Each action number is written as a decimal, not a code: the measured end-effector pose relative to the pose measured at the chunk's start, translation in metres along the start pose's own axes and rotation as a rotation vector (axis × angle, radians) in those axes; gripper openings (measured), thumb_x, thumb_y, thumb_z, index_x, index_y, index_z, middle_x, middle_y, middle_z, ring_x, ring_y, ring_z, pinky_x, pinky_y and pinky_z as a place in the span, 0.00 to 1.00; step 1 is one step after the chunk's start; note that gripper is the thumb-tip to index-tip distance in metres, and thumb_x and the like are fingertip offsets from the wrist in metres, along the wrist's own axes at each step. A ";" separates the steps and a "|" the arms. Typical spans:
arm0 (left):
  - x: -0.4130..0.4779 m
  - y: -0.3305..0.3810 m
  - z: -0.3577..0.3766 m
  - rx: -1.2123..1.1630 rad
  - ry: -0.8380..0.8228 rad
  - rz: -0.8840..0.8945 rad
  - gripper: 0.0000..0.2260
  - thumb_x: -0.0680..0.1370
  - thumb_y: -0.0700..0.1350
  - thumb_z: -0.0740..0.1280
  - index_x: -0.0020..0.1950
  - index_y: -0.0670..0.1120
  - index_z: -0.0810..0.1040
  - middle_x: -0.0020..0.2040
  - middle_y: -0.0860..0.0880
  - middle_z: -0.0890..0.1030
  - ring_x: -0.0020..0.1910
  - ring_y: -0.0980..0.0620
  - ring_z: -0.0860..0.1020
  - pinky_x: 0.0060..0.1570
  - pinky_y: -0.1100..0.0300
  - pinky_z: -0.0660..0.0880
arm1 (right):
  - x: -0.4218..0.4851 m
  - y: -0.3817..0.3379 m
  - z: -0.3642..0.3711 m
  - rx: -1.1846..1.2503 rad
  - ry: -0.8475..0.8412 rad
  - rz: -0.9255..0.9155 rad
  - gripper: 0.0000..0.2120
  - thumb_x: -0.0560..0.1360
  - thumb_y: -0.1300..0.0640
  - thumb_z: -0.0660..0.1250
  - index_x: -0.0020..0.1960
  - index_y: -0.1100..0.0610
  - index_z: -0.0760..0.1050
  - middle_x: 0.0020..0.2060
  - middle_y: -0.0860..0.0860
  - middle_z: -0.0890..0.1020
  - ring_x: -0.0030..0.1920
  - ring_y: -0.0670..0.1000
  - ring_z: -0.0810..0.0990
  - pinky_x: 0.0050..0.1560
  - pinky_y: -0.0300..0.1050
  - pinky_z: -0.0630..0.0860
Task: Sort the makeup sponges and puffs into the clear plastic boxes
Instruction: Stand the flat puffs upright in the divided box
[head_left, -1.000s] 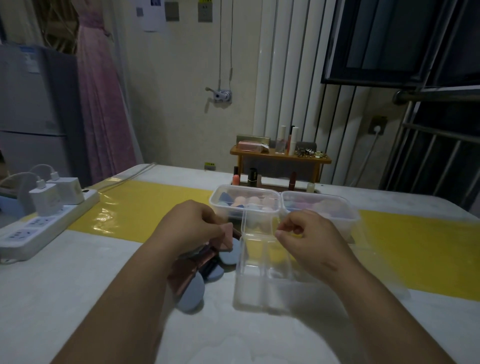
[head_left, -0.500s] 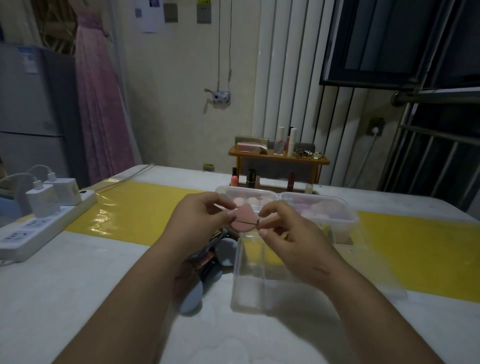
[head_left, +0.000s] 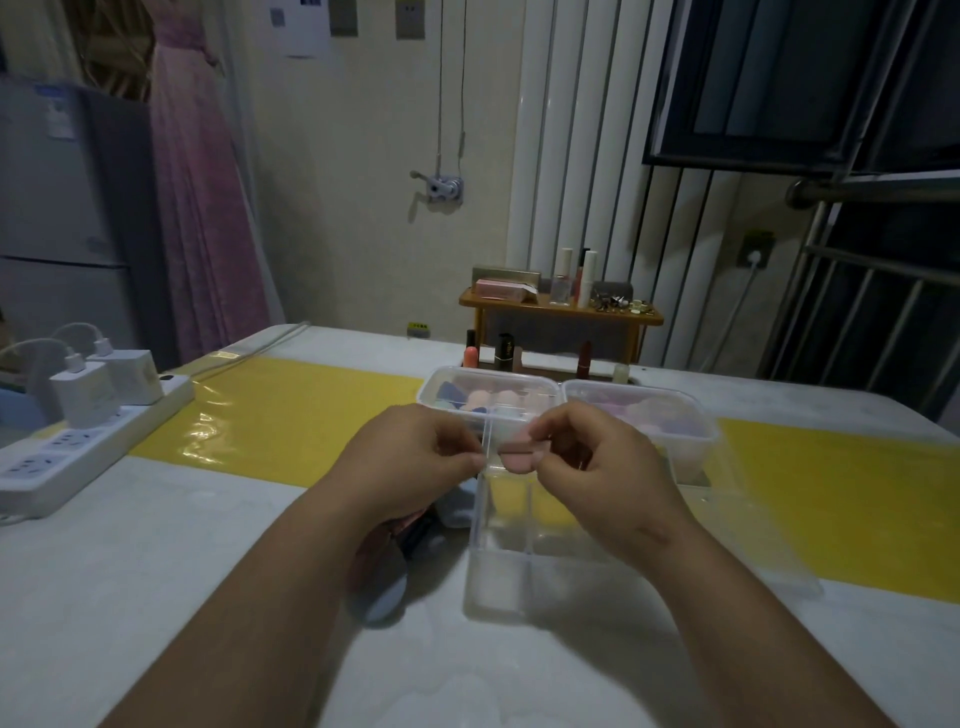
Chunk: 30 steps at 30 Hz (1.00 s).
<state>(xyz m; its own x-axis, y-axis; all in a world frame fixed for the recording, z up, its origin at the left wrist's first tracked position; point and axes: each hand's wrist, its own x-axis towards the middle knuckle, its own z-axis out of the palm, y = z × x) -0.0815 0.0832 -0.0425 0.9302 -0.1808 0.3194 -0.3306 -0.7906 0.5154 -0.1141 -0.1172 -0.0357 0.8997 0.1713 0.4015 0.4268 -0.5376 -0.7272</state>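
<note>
Here, above the near clear box (head_left: 498, 587), our right hand (head_left: 597, 467) pinches a flat pink puff (head_left: 517, 460) between thumb and forefinger, with the other fingers curled in behind. The puff is held over the box's far end, not yet inside any compartment. Our left hand (head_left: 415, 462) sits just beside it, on the other side of the box's upright wall. Its fingers are curled and the thumb tip meets the forefinger, but we cannot tell whether they nip anything (the clear plastic blurs that spot). The near box is split by dividers and stands on the white table (head_left: 156, 571). Behind it, side by side, stand two more clear boxes: the left box (head_left: 434, 395) holds blue and pink sponges, and the right box (head_left: 696, 457) holds pinkish and purple puffs. Under our left forearm lie loose blue puffs (head_left: 382, 597), just beside the near box. A yellow mat (head_left: 291, 410) runs across the table, and a white power strip (head_left: 62, 457) with two chargers lies at its left edge. A small wooden shelf (head_left: 561, 312) of cosmetics stands at the far side.
</note>
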 end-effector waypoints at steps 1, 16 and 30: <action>0.000 0.000 0.001 0.025 -0.047 -0.005 0.04 0.74 0.53 0.71 0.45 0.57 0.85 0.40 0.59 0.83 0.39 0.62 0.78 0.41 0.58 0.75 | 0.000 0.000 -0.001 0.018 -0.002 0.015 0.06 0.74 0.56 0.70 0.47 0.46 0.77 0.40 0.46 0.83 0.41 0.43 0.80 0.41 0.41 0.79; 0.005 -0.006 0.005 -0.049 -0.161 0.049 0.07 0.75 0.48 0.72 0.53 0.53 0.86 0.43 0.61 0.83 0.45 0.62 0.79 0.50 0.61 0.75 | -0.001 -0.001 0.004 -0.136 -0.253 0.045 0.08 0.73 0.52 0.66 0.48 0.45 0.83 0.38 0.43 0.85 0.41 0.43 0.80 0.44 0.46 0.80; 0.001 -0.005 -0.007 0.265 0.070 -0.035 0.07 0.76 0.50 0.68 0.51 0.59 0.84 0.49 0.56 0.83 0.49 0.53 0.77 0.46 0.57 0.75 | 0.001 -0.007 0.005 -0.268 -0.103 0.091 0.04 0.73 0.53 0.71 0.46 0.46 0.81 0.40 0.42 0.81 0.42 0.42 0.78 0.39 0.35 0.73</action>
<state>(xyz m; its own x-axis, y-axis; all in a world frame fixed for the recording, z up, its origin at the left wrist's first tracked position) -0.0797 0.0913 -0.0389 0.9242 -0.1170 0.3635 -0.2364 -0.9228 0.3041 -0.1158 -0.1093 -0.0331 0.9437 0.1876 0.2725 0.3166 -0.7512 -0.5792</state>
